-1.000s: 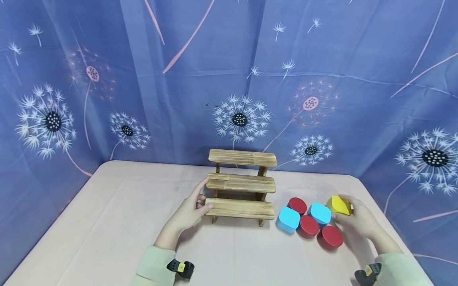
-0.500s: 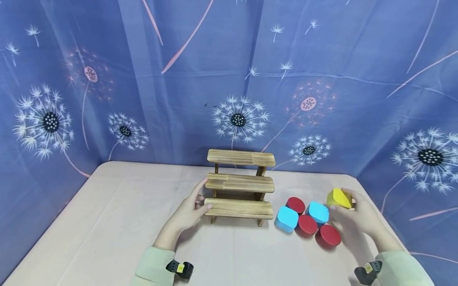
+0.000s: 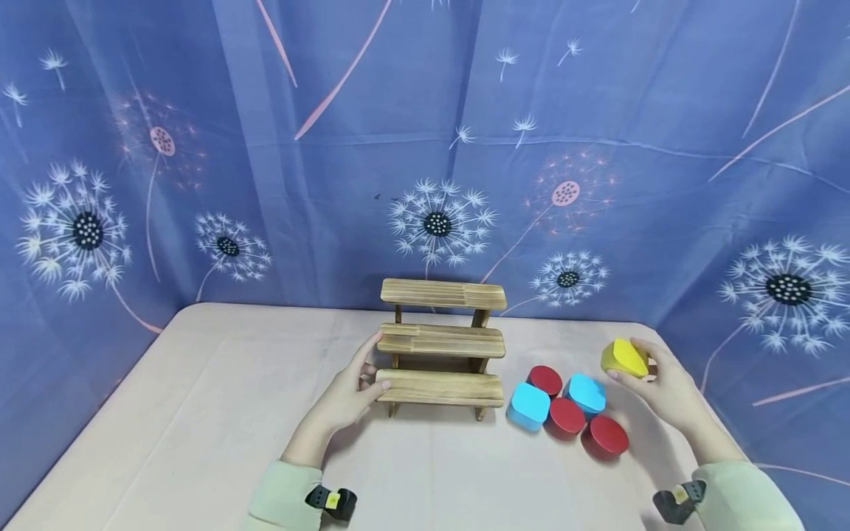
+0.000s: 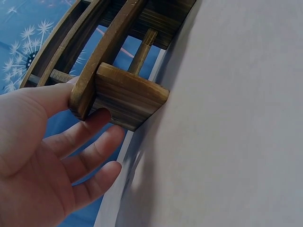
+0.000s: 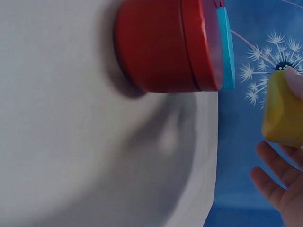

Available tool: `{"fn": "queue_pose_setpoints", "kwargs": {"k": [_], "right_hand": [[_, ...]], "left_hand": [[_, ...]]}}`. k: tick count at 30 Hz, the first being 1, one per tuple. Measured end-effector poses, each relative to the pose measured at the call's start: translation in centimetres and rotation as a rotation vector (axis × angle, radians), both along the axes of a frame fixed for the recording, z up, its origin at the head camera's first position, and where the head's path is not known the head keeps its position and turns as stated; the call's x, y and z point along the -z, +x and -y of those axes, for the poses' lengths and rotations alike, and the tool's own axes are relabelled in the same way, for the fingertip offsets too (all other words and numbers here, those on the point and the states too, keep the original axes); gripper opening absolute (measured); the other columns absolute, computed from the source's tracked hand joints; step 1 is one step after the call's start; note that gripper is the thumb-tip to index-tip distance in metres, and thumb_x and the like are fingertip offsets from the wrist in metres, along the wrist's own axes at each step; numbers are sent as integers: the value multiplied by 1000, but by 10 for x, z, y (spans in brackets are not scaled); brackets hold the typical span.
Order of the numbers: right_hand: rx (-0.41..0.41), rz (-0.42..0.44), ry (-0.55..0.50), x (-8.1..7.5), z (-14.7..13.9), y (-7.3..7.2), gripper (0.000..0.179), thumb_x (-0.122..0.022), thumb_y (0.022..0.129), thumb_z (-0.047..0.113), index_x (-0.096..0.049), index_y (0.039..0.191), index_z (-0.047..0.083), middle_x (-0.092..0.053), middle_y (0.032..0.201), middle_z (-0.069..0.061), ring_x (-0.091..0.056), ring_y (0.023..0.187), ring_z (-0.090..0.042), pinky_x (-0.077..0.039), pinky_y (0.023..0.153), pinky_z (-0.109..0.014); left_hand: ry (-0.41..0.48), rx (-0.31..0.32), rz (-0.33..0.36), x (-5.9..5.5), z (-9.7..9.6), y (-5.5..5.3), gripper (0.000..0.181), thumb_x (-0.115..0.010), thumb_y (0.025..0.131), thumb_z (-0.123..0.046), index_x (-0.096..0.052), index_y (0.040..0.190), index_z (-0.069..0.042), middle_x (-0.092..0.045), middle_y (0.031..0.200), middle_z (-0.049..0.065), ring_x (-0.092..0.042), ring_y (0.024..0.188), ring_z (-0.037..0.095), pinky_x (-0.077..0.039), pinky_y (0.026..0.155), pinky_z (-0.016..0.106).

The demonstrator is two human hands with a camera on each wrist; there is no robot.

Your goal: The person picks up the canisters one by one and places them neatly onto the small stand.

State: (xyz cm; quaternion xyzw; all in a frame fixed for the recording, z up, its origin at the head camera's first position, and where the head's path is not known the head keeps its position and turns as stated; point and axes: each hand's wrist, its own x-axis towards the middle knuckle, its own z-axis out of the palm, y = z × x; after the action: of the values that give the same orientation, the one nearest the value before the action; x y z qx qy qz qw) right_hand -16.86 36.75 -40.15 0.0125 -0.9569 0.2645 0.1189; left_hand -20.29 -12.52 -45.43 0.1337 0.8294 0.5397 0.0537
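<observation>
My left hand (image 3: 348, 391) grips the left end of a three-tier wooden display stand (image 3: 441, 341). The thumb lies on the lowest tier and the index finger reaches the middle one; the left wrist view shows that hand (image 4: 52, 151) at the stand's end (image 4: 128, 90), other fingers spread below. My right hand (image 3: 671, 387) pinches a yellow rounded tin (image 3: 624, 358) between thumb and fingers, raised off the table. In the right wrist view the yellow tin (image 5: 284, 111) hangs in front of the curtain, apart from a red lidded tin (image 5: 161, 45).
To the stand's right, round red tins (image 3: 567, 418) and rounded-square blue tins (image 3: 529, 405) cluster closely on the pale tabletop (image 3: 199, 428). A blue dandelion-print curtain (image 3: 319, 184) encloses the back and sides. Black wrist cameras sit on both sleeves.
My right hand has lifted the yellow tin up and away from the blue tin beside it. My left hand keeps its hold on the stand. The head view has shifted slightly.
</observation>
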Motion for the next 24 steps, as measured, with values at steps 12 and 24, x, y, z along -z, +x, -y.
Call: {"fn": "queue_pose_setpoints", "kwargs": {"k": [12, 24], "right_hand": [[-10, -95, -40, -3, 7, -3, 73, -74, 82, 29, -40, 139, -1, -48, 128, -27, -53, 93, -30, -43, 63, -12], [-76, -240, -105, -2, 16, -9, 60, -77, 79, 15, -50, 132, 5, -50, 122, -12, -42, 91, 3, -45, 65, -10]], "left_hand": [[36, -13, 52, -3, 1, 4, 82, -66, 89, -18, -17, 145, -52, -52, 115, 15, -49, 67, 16, -46, 50, 28], [32, 3, 36, -3, -1, 3, 81, -65, 89, -18, -17, 146, -50, -52, 113, 14, -48, 67, 14, -45, 52, 26]]}}
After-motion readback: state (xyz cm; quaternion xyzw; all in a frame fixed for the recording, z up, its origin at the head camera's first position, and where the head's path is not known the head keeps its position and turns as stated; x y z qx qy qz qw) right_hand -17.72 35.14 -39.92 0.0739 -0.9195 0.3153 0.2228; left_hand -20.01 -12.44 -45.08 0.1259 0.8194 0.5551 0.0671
